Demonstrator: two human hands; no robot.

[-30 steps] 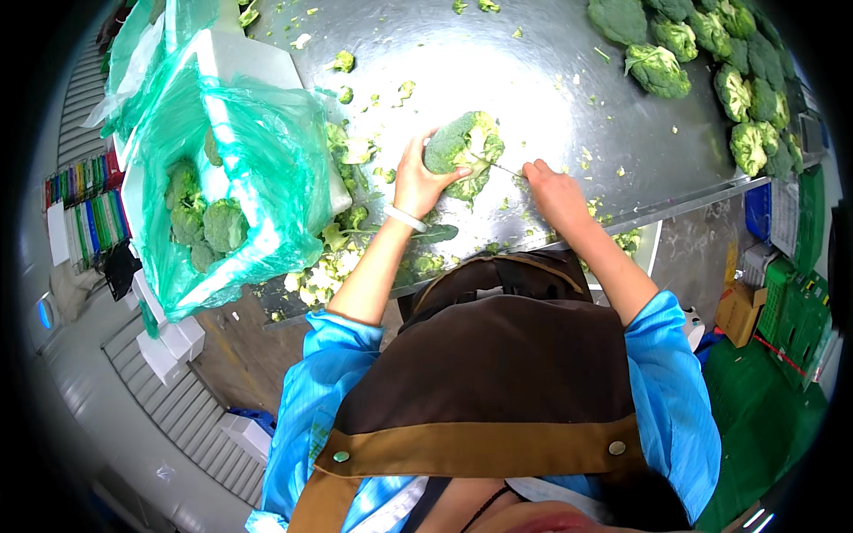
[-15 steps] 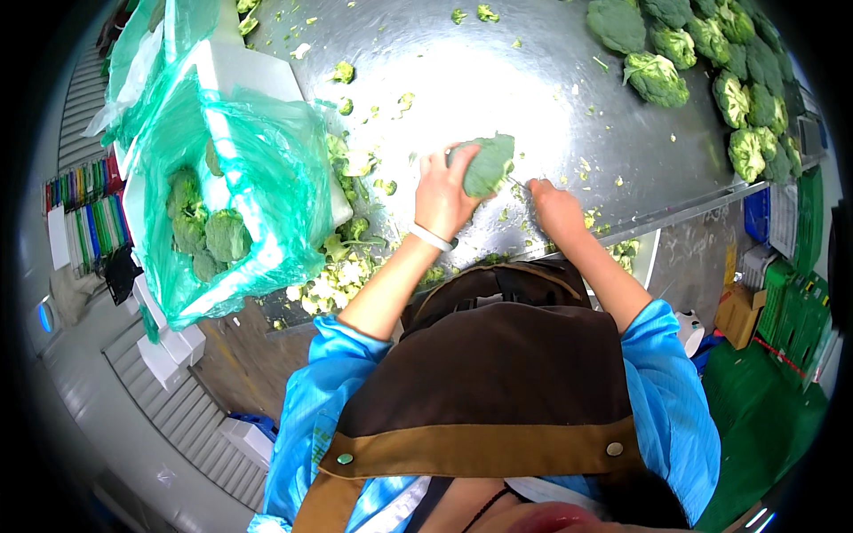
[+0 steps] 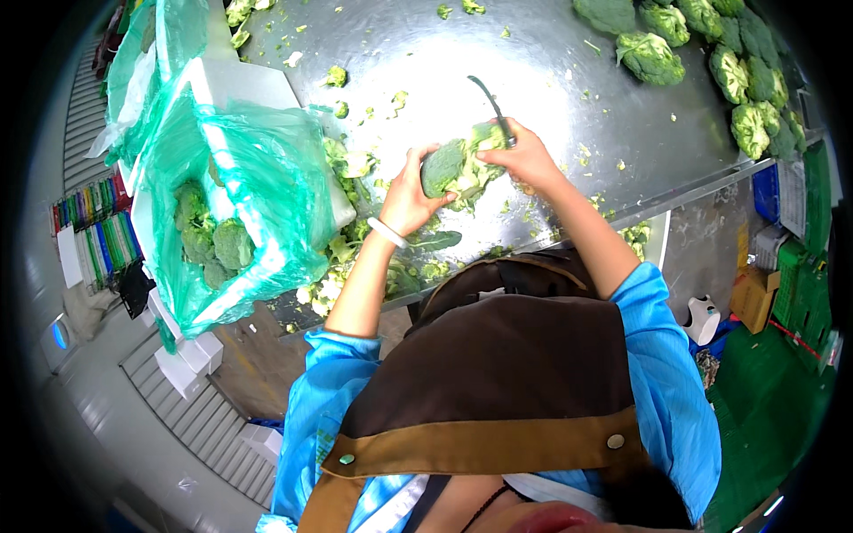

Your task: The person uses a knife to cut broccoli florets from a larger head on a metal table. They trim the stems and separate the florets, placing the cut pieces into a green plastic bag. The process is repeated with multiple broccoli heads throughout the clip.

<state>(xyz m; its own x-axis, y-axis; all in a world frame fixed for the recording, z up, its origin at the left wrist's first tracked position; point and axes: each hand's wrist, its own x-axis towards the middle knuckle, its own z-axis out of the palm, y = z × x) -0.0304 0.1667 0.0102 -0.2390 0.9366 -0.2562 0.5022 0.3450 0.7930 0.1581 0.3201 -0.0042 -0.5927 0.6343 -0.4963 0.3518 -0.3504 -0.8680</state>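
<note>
In my left hand [image 3: 412, 197] is a head of broccoli [image 3: 444, 167], fingers wrapped round its green crown from the left. Its paler, cut side faces my right hand [image 3: 526, 160]. That hand grips a small knife [image 3: 487, 92], whose thin, dark, curved blade points up and away from me. The right thumb presses against the broccoli's pale florets at the same time. Below the hands, a long green leaf [image 3: 435, 240] lies among trimmings along the near edge of the metal table [image 3: 569, 107]. The knife's handle is mostly hidden inside my right hand.
At left stands a white box lined with a green plastic bag [image 3: 275, 151], holding several broccoli heads [image 3: 233, 243]. More broccoli heads [image 3: 650, 59] are piled at the far right. Trimmed bits [image 3: 336, 76] are scattered over the table. A cardboard box [image 3: 753, 298] sits beyond the right edge.
The broccoli has moved slightly left and turned, showing its pale side. My right hand has risen to it, with the knife now pointing away. A leaf now lies below my left hand.
</note>
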